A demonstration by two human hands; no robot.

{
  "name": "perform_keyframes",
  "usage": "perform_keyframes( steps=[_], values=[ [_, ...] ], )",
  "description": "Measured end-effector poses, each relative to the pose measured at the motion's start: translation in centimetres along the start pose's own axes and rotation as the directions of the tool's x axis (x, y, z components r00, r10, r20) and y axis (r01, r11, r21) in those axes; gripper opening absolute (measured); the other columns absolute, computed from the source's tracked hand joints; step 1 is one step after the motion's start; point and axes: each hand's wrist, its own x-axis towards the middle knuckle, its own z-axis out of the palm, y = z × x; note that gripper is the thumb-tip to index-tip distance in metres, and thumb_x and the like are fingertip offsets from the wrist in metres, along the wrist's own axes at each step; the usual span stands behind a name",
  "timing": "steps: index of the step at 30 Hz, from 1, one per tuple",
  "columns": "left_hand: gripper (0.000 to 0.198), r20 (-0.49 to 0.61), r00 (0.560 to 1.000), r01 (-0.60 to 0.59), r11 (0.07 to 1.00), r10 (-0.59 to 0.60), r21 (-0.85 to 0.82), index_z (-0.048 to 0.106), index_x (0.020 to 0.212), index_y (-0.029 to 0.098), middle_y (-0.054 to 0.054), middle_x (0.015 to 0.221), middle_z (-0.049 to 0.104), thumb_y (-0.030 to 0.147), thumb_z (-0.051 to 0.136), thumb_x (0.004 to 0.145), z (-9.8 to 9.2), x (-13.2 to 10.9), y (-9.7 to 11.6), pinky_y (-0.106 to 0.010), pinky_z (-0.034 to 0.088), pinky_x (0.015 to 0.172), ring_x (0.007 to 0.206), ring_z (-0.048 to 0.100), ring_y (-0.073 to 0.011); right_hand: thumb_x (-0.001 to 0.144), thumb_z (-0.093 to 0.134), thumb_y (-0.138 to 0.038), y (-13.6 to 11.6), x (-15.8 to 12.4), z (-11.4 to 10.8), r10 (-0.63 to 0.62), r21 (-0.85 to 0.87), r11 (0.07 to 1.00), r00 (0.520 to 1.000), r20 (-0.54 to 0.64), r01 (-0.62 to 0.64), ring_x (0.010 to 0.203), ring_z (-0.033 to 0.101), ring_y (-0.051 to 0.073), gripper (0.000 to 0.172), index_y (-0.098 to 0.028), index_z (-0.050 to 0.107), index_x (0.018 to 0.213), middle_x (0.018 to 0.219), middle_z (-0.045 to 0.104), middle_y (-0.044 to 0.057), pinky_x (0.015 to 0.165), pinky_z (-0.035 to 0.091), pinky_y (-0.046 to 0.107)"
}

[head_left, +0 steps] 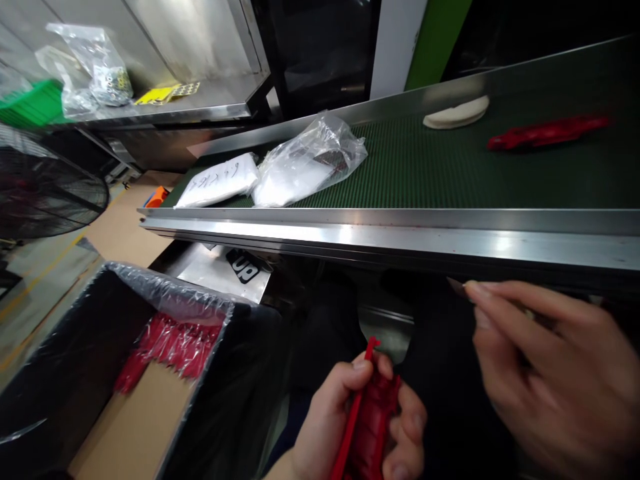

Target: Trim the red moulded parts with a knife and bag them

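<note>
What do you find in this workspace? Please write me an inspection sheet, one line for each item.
Surface: green conveyor belt with steel side rail.
Job's things: red moulded plastic part, small blade, more red parts in a plastic-lined box.
Clutter: white packet, clear plastic bag, cream curved piece, second red part.
Hands: left hand grips the plastic part; right hand, blurred, pinches the blade.
Cables: nothing seen.
Surroundings: floor fan, steel shelf, green crate.

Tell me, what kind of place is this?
It looks like a small factory: a green conveyor belt carries plastic bags, a box holds red plastic parts, and the left hand grips another.
</note>
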Motion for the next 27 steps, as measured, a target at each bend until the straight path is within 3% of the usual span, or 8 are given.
perform_keyframes(
  steps=[10, 14, 17, 19, 22, 23, 25, 27],
  values=[
    [0.030, -0.145, 0.988, -0.049, 0.998, 0.052, 0.029, 0.056, 0.102, 0.018, -0.009, 0.088, 0.061, 0.040, 0.037, 0.095, 2.2, 0.9, 1.8, -0.017, 0.048, 0.038, 0.053, 0.058, -0.0111, 0.090, 0.054, -0.007, -1.9, -0.6, 0.3, 0.089, 0.313, 0.938, 0.976, 0.200, -0.149, 0.106, 0.059, 0.012, 0.036, -0.021, 0.062, 0.122, 0.117, 0.059, 0.005, 0.090, 0.047, 0.024],
    [0.025, -0.249, 0.963, -0.036, 0.965, 0.103, 0.258, 0.055, 0.103, 0.016, -0.007, 0.084, 0.061, 0.035, 0.054, 0.087, 2.2, 1.4, 1.8, -0.018, 0.048, 0.035, 0.052, 0.057, -0.0116, 0.092, 0.060, -0.025, -2.5, 0.6, 1.0, 0.236, 0.387, 0.847, 0.910, 0.340, -0.365, 0.088, 0.060, 0.005, 0.026, -0.028, 0.061, 0.118, 0.106, 0.062, -0.002, 0.076, 0.048, 0.012],
    [0.024, -0.300, 0.939, 0.012, 0.854, 0.170, 0.521, 0.053, 0.105, 0.017, -0.003, 0.071, 0.060, 0.031, 0.059, 0.087, 2.2, 1.5, 1.5, -0.012, 0.042, 0.036, 0.042, 0.053, -0.0083, 0.092, 0.060, -0.030, -2.6, 1.6, 1.6, 0.291, 0.427, 0.756, 0.839, 0.460, -0.497, 0.077, 0.060, 0.003, 0.005, -0.029, 0.065, 0.092, 0.090, 0.063, -0.006, 0.067, 0.047, 0.010],
    [0.026, -0.315, 0.923, 0.016, 0.793, 0.223, 0.609, 0.052, 0.108, 0.017, -0.001, 0.067, 0.060, 0.030, 0.061, 0.088, 2.2, 1.7, 1.5, -0.011, 0.041, 0.039, 0.042, 0.053, -0.0077, 0.093, 0.056, -0.029, -2.5, 1.6, 1.9, 0.337, 0.448, 0.709, 0.819, 0.464, -0.545, 0.075, 0.059, 0.004, 0.017, -0.026, 0.060, 0.077, 0.082, 0.061, -0.006, 0.067, 0.046, 0.011],
    [0.027, -0.310, 0.907, -0.085, 0.845, 0.285, 0.528, 0.052, 0.111, 0.017, -0.006, 0.087, 0.064, 0.033, 0.056, 0.090, 2.1, 2.3, 2.1, -0.016, 0.046, 0.040, 0.050, 0.058, -0.0108, 0.092, 0.058, -0.029, -2.3, 0.6, 2.1, 0.473, 0.447, 0.671, 0.806, 0.357, -0.592, 0.079, 0.059, 0.005, 0.003, -0.026, 0.059, 0.093, 0.088, 0.061, -0.004, 0.068, 0.048, 0.012],
    [0.027, -0.311, 0.904, -0.127, 0.879, 0.294, 0.460, 0.053, 0.112, 0.017, -0.007, 0.093, 0.064, 0.034, 0.051, 0.092, 2.1, 2.5, 2.5, -0.018, 0.046, 0.039, 0.053, 0.058, -0.0118, 0.091, 0.060, -0.030, -2.2, -0.1, 2.0, 0.485, 0.458, 0.664, 0.806, 0.338, -0.591, 0.085, 0.061, 0.007, 0.014, -0.027, 0.057, 0.105, 0.095, 0.062, -0.003, 0.072, 0.050, 0.013],
    [0.029, -0.325, 0.895, -0.191, 0.921, 0.306, 0.339, 0.053, 0.114, 0.015, -0.009, 0.095, 0.064, 0.034, 0.042, 0.095, 2.0, 2.9, 3.4, -0.018, 0.046, 0.040, 0.057, 0.059, -0.0128, 0.091, 0.060, -0.031, -2.3, -1.3, 1.6, 0.407, 0.477, 0.694, 0.841, 0.358, -0.539, 0.101, 0.061, 0.010, 0.038, -0.027, 0.047, 0.127, 0.113, 0.060, 0.001, 0.083, 0.052, 0.017],
    [0.031, -0.345, 0.876, -0.248, 0.929, 0.336, 0.275, 0.054, 0.115, 0.013, -0.010, 0.093, 0.064, 0.032, 0.039, 0.096, 2.0, 3.1, 4.3, -0.018, 0.046, 0.041, 0.059, 0.059, -0.0130, 0.093, 0.056, -0.024, -2.7, -2.3, 1.1, 0.231, 0.474, 0.778, 0.890, 0.394, -0.412, 0.109, 0.059, 0.011, 0.039, -0.025, 0.047, 0.130, 0.121, 0.057, 0.004, 0.091, 0.051, 0.020]
  ],
)
